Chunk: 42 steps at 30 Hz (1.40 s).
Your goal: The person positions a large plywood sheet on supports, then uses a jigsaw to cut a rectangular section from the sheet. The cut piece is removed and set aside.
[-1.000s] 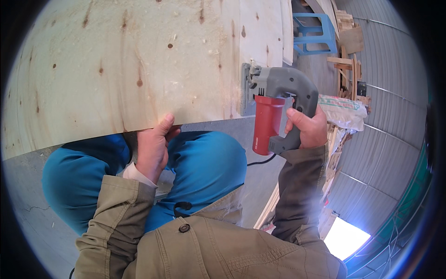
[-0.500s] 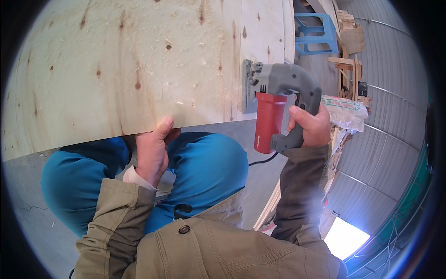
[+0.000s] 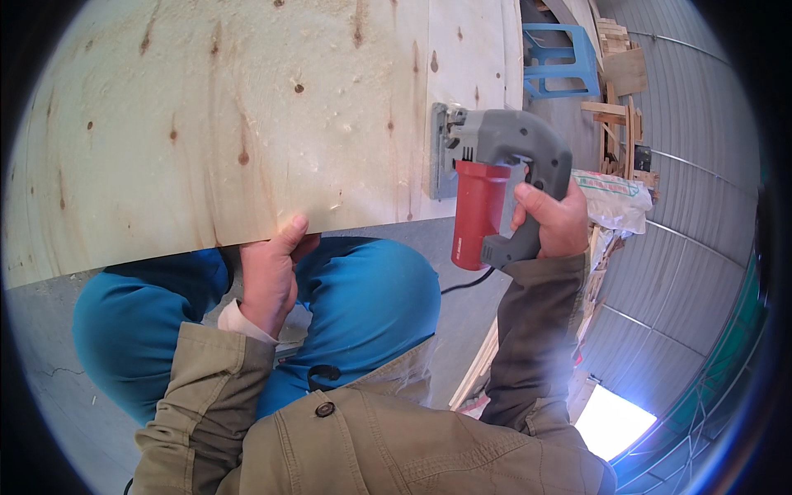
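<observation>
A large sheet of knotty plywood [image 3: 190, 124], strewn with sawdust, fills the upper left. My left hand [image 3: 271, 272] grips its near edge, thumb on the top face and fingers hidden underneath. My right hand [image 3: 554, 216] is wrapped round the handle of a grey and red jigsaw [image 3: 481, 210]. The saw's flat metal base [image 3: 440, 153] rests on the plywood near its right end, beside a straight line running away from me. Where the blade meets the wood is hidden. A black cord trails from the handle's lower end.
A blue plastic stool [image 3: 563, 62] stands at the far right. Beyond it are wood offcuts [image 3: 623, 70], a white sack [image 3: 612, 200] and a grey corrugated wall [image 3: 693, 140]. My knees [image 3: 363, 289] are bent just below the board's near edge. Long wooden strips [image 3: 474, 375] lie on the concrete floor.
The jigsaw and my right hand have shifted very slightly away from me along the board. My left hand keeps its hold, almost unmoved.
</observation>
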Tool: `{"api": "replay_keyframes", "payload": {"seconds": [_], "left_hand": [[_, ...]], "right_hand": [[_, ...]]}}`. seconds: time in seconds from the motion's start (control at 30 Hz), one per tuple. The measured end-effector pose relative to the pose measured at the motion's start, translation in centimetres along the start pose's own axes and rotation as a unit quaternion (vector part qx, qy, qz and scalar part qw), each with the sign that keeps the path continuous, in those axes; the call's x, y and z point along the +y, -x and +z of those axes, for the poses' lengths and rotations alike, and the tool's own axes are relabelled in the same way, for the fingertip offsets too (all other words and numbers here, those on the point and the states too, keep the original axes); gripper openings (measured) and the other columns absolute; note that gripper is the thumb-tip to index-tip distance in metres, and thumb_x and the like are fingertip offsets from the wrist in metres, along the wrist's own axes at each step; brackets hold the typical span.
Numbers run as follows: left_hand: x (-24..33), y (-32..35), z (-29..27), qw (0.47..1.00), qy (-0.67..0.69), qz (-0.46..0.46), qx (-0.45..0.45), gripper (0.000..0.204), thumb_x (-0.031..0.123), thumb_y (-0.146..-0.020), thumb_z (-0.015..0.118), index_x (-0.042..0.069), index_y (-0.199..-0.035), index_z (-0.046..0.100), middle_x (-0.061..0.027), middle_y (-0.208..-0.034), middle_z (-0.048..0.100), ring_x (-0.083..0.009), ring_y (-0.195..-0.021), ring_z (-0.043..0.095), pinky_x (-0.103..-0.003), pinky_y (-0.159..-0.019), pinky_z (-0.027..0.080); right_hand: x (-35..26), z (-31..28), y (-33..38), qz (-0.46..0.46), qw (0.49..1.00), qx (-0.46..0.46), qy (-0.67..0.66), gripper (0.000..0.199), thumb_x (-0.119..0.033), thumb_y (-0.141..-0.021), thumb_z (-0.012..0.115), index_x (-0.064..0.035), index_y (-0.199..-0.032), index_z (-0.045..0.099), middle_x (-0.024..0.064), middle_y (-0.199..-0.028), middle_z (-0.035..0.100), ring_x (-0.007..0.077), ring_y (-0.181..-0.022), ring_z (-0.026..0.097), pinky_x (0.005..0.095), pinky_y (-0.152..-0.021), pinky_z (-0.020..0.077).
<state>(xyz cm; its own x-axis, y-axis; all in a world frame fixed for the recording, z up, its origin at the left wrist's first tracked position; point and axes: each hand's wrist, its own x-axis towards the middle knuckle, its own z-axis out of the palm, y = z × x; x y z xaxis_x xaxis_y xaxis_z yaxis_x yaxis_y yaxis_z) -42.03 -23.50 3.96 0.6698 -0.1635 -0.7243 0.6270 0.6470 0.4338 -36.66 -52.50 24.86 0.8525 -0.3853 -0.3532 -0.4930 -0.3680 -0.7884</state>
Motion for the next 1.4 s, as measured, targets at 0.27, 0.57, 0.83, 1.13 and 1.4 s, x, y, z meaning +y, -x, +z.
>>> {"api": "replay_keyframes", "payload": {"seconds": [0.27,0.57,0.83,1.13,1.4], "left_hand": [[0.0,0.1,-0.1,1.0,-0.011,0.002,-0.003,0.043,0.009,-0.097,0.071,0.009,-0.137,0.055,-0.0094,-0.117,0.07,-0.0219,-0.097,0.071,-0.035,-0.083,0.059],[0.1,0.3,0.1,1.0,0.002,0.008,-0.004,0.041,0.008,-0.095,0.073,0.008,-0.133,0.058,-0.0083,-0.115,0.069,-0.0212,-0.097,0.07,-0.036,-0.083,0.06],[0.1,0.3,0.1,1.0,-0.002,0.01,-0.002,0.038,0.01,-0.096,0.073,0.009,-0.131,0.06,-0.0078,-0.114,0.07,-0.0212,-0.097,0.07,-0.037,-0.084,0.059],[0.0,0.1,-0.1,1.0,-0.001,0.005,-0.017,0.039,0.01,-0.095,0.073,0.008,-0.132,0.059,-0.0089,-0.115,0.07,-0.0229,-0.097,0.07,-0.038,-0.085,0.058],[-0.5,-0.4,-0.3,1.0,0.001,0.013,-0.016,0.032,0.01,-0.096,0.072,0.008,-0.126,0.063,-0.0064,-0.108,0.071,-0.0207,-0.093,0.07,-0.036,-0.081,0.058]], "right_hand": [[-0.5,0.4,-0.4,0.004,1.0,0.009,0.003,0.023,-0.007,-0.085,0.073,0.0031,-0.104,0.063,0.0089,-0.08,0.065,0.0163,-0.059,0.061,0.031,-0.054,0.0505],[-0.9,0.9,-1.1,0.019,1.0,0.02,-0.002,0.021,-0.007,-0.084,0.076,0.0037,-0.099,0.065,0.0081,-0.08,0.066,0.0153,-0.059,0.062,0.0311,-0.053,0.0501],[-0.9,0.8,-1.1,0.039,0.999,0.014,0.001,0.022,-0.007,-0.084,0.076,0.0028,-0.1,0.065,0.0077,-0.076,0.065,0.0157,-0.058,0.062,0.0315,-0.052,0.0505],[-1.1,1.0,-0.7,0.032,0.999,0.025,-0.005,0.023,-0.008,-0.084,0.076,0.0034,-0.1,0.064,0.0094,-0.08,0.066,0.017,-0.06,0.062,0.0326,-0.054,0.0518],[-1.4,0.7,-0.5,0.036,0.999,0.018,-0.021,0.024,-0.012,-0.084,0.077,0.0027,-0.1,0.065,0.0089,-0.081,0.067,0.0164,-0.064,0.063,0.0321,-0.058,0.052]]}}
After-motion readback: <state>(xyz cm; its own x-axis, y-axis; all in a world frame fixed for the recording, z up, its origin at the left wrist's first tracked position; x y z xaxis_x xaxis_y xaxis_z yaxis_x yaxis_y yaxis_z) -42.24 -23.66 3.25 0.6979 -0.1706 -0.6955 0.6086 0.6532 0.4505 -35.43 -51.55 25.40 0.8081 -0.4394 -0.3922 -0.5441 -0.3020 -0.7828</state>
